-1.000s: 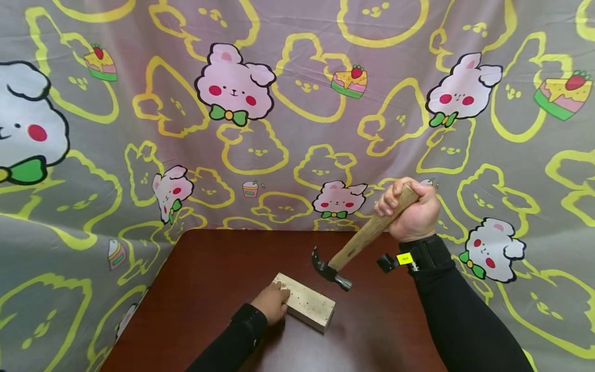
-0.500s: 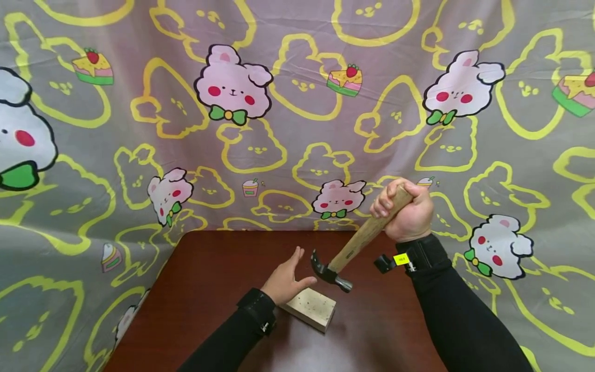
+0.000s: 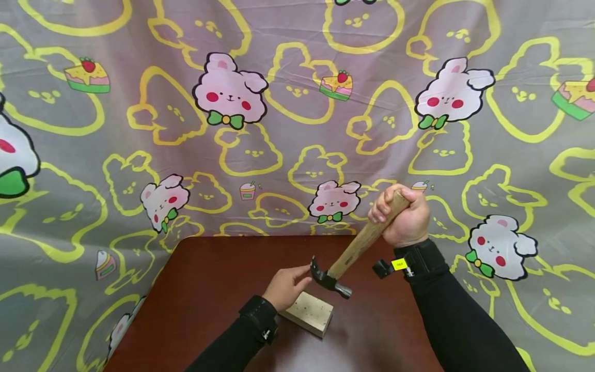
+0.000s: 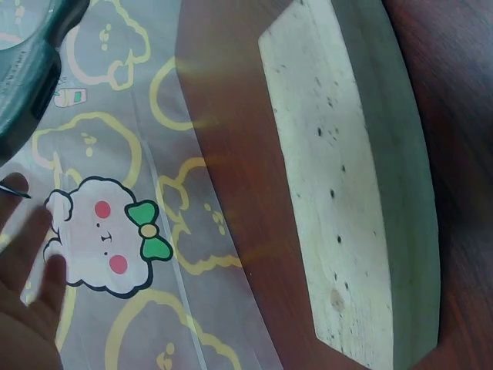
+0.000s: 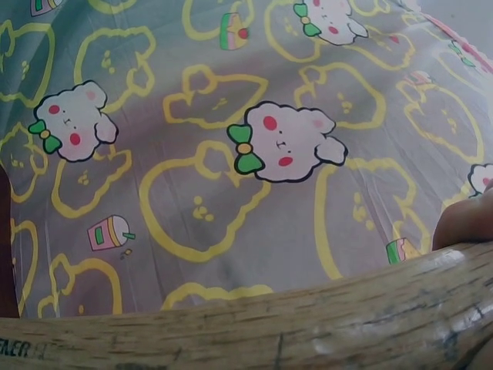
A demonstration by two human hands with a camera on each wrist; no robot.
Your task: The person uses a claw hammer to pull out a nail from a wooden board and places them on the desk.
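Note:
My right hand [image 3: 407, 217] grips the wooden handle of a claw hammer [image 3: 364, 242], whose dark metal head hangs down over the table. In the right wrist view the pale handle [image 5: 231, 339] crosses the bottom. My left hand [image 3: 285, 288] is beside the hammer's claw, its index fingertip right at the curved tip and its thumb apart below. The left wrist view shows these fingers [image 4: 31, 285] at the left edge with a thin pointed metal tip by them. Under the left hand lies a pale wooden block [image 3: 311, 312] with small dark holes on its top; the hand hides its far end.
The reddish-brown table [image 3: 223, 268] bears the block and shines near its front. Behind it and on both sides hangs a grey-pink curtain [image 3: 279, 170] printed with rabbits and cakes. A black strap with a small camera [image 3: 383, 268] sits on the right wrist.
The left hand has left the far end of the block and risen to the hammer's claw, its spread fingers drawing closer together. The right hand and hammer stay almost in place.

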